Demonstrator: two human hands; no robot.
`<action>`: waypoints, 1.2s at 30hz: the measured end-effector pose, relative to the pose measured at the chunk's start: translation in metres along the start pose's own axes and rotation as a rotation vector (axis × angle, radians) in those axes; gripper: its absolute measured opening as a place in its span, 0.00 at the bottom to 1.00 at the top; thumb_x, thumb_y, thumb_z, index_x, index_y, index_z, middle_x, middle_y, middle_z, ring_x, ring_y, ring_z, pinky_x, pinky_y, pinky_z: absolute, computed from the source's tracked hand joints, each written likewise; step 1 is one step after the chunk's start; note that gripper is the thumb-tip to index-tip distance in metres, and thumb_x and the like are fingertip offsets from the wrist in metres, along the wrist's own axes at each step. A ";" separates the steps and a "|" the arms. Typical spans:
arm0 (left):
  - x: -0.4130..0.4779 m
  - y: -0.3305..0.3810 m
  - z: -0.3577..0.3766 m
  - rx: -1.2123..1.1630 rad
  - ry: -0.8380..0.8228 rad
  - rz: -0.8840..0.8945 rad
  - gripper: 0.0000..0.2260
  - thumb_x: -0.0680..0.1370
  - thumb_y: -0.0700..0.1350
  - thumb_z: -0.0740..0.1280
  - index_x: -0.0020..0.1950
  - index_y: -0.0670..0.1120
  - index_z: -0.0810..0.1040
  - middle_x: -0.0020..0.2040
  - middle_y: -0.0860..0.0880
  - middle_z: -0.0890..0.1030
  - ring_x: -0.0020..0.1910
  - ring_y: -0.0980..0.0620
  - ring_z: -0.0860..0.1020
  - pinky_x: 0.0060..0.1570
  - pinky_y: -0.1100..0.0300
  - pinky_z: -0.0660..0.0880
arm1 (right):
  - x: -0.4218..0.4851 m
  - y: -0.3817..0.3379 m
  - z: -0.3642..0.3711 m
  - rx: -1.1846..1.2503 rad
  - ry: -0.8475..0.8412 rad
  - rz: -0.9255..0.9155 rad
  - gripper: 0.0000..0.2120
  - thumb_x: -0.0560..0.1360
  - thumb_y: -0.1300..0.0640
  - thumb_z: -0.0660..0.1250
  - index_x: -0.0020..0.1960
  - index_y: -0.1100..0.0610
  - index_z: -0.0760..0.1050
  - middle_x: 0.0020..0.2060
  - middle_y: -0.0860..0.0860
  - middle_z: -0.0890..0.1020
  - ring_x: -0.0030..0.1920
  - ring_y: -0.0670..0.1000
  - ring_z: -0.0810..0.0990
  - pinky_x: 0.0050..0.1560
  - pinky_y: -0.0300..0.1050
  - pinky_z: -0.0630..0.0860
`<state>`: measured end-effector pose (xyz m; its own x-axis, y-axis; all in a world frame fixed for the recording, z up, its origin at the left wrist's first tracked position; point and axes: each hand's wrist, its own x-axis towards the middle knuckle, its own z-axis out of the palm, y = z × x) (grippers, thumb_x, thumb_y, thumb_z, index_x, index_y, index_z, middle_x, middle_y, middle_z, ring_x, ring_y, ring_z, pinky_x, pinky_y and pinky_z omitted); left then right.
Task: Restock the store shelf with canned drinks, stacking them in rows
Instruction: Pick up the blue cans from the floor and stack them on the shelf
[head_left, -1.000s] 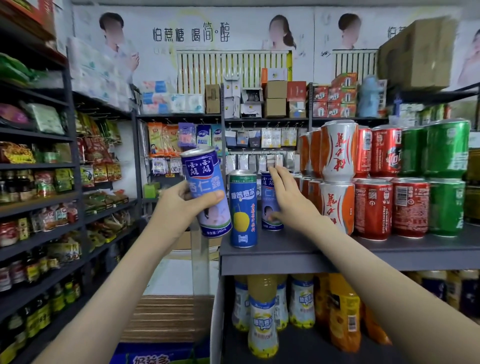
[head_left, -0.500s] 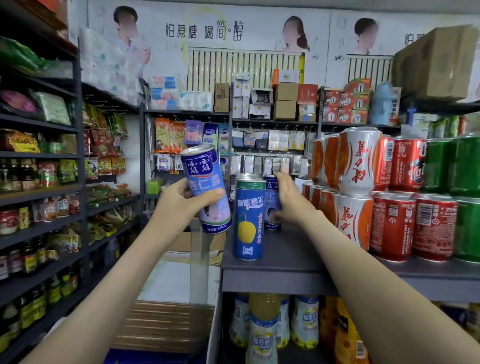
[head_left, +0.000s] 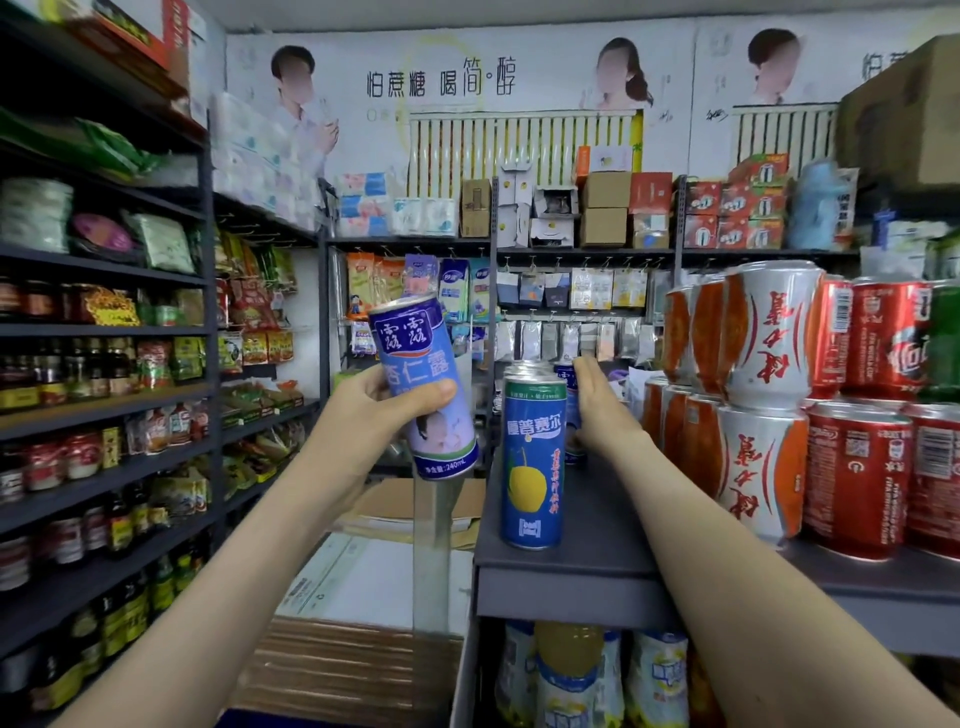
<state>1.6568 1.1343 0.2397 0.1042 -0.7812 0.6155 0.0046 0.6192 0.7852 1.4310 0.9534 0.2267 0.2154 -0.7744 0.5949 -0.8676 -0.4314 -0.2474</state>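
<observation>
The held can is blue-white, the front can blue with yellow fruit.

This is a small grocery shop. Dark metal shelving along the left wall is packed with sauce bottles and snack packets. At the back, hanging packets fill hooks beneath stacked cardboard boxes. On the right, a grey shelf carries red drink cans in two tiers. An advertising poster spans the wall.
</observation>
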 end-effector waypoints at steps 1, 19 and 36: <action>-0.002 0.001 -0.001 0.005 -0.004 0.004 0.17 0.61 0.46 0.75 0.48 0.47 0.80 0.43 0.51 0.85 0.42 0.53 0.83 0.47 0.57 0.79 | 0.000 0.001 0.002 -0.010 -0.008 0.005 0.50 0.68 0.65 0.74 0.77 0.58 0.42 0.77 0.54 0.43 0.77 0.55 0.44 0.74 0.48 0.52; -0.025 0.042 0.051 0.177 -0.066 0.081 0.11 0.67 0.43 0.76 0.47 0.50 0.80 0.44 0.52 0.85 0.44 0.54 0.83 0.43 0.62 0.79 | -0.090 -0.102 -0.150 0.710 0.426 -0.317 0.17 0.79 0.58 0.62 0.67 0.56 0.68 0.57 0.49 0.75 0.54 0.45 0.75 0.52 0.29 0.71; -0.029 0.024 0.081 0.527 -0.083 0.317 0.23 0.71 0.64 0.65 0.64 0.59 0.71 0.63 0.61 0.73 0.64 0.62 0.70 0.64 0.62 0.65 | -0.125 -0.076 -0.184 0.611 0.124 -0.168 0.11 0.74 0.56 0.69 0.56 0.57 0.79 0.48 0.49 0.82 0.50 0.50 0.81 0.56 0.47 0.78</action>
<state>1.5731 1.1655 0.2466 -0.0577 -0.5826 0.8107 -0.5077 0.7163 0.4786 1.3877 1.1677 0.3118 0.2409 -0.6295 0.7387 -0.4071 -0.7565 -0.5119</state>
